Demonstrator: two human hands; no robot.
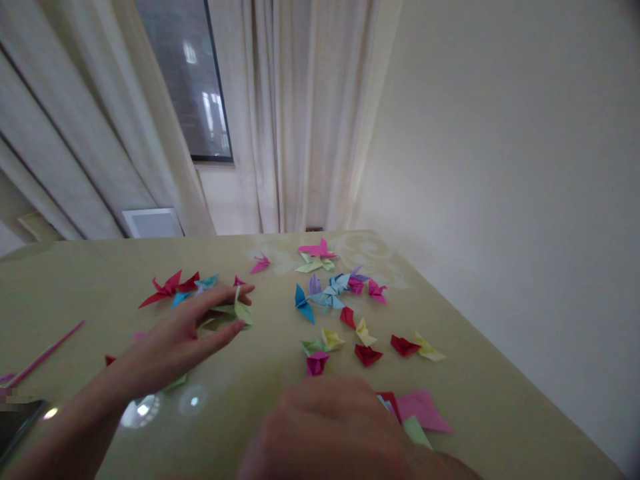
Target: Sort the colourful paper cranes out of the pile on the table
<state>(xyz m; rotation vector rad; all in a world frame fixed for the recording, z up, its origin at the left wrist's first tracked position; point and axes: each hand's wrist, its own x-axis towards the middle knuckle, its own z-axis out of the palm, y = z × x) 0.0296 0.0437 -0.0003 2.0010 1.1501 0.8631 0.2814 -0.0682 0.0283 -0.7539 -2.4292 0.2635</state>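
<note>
My left hand (193,333) reaches over the left part of the table, thumb and fingers stretched apart. Between them is a pale green folded-paper crane (243,312); the thumb tip looks to be against it, but I see no firm grip. Beyond that hand lie a red paper crane (167,289) and several blue and pink ones, partly covered by the fingers. My right hand (340,430) is blurred at the front, its back toward me and its fingers hidden. Just past it, folded paper pieces sit in a loose group, among them a magenta one (317,363) and a red one (368,355).
A cluster of light blue cranes (334,291) stands mid-table, with a pink crane (319,249) farther back. Flat pink paper (424,410) lies at right front. On the left are a pink stick (47,353) and a dark device (20,427). A wall (525,233) borders the right edge.
</note>
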